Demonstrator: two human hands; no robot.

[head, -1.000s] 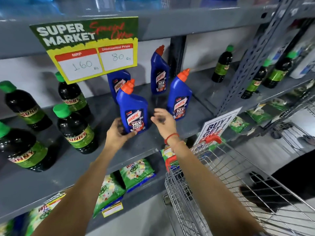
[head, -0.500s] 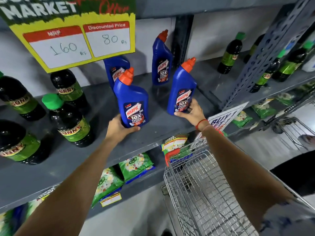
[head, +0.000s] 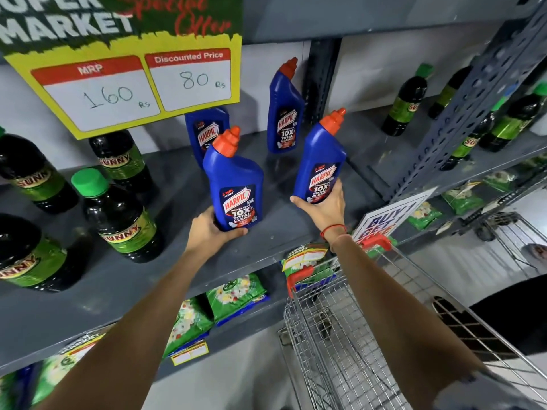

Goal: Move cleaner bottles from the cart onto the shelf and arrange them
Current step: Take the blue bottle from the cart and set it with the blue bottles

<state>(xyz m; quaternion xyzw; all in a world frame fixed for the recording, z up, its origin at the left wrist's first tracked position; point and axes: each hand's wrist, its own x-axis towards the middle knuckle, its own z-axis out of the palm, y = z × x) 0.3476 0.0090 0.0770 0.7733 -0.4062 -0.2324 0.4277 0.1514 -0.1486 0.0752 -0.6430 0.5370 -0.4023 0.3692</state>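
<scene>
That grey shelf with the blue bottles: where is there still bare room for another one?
The shelf is bare right of the blue bottle in the right hand, up to the slotted upright. A narrower strip lies along the front edge below both hands. It is crowded on the left, among the dark green-capped bottles, and around the four blue bottles.

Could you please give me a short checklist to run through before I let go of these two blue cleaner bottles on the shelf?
1. Left hand holds the front-left bottle at its base: ok.
2. Right hand holds the front-right bottle at its base: ok.
3. Both bottles upright: front-left ok; front-right leans, not ok.
4. Bases flat on the shelf: cannot tell, hands cover them.
5. Labels face forward: ok.
6. Cart emptied of bottles: none visible, part hidden, cannot tell.
</scene>
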